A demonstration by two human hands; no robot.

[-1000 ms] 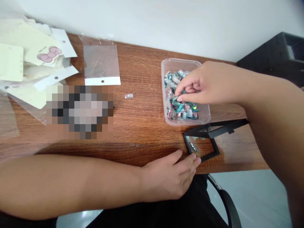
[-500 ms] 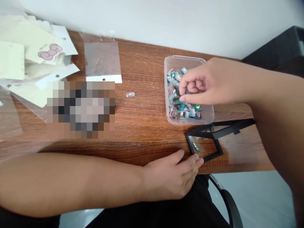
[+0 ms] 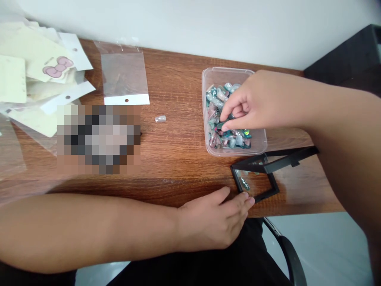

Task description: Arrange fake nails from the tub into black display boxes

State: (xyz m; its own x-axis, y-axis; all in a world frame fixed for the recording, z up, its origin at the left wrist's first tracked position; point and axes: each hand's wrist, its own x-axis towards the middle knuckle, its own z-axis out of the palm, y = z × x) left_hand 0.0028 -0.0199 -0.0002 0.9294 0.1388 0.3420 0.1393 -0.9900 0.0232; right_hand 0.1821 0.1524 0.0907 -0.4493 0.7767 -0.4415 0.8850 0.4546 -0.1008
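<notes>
A clear plastic tub (image 3: 205,115) holds many press-on nails (image 3: 229,141) in teal, pink, clear and white. My right hand (image 3: 250,103) reaches over its rim, thumb and index finger closed around a dark green nail (image 3: 219,125) among the others. My left hand (image 3: 214,220) lies near the table's front edge, fingers stretched out, fingertips touching the corner of a black-rimmed display case (image 3: 272,186). The case stands with its clear lid (image 3: 279,163) raised. Inside it lie a patterned teal nail (image 3: 245,183) and a few more, partly covered by the lid.
One pale nail (image 3: 160,118) lies alone on the wooden table (image 3: 178,159). Farther left are a blurred-out object (image 3: 101,139), a clear bag (image 3: 125,77) and a pile of cream cards in bags (image 3: 32,51). A black box (image 3: 345,63) stands back right; a chair arm (image 3: 290,258) is below.
My right hand has moved slightly left and down into the nails, and its thumb and index finger now meet at a dark green one. My left hand stays by the case.
</notes>
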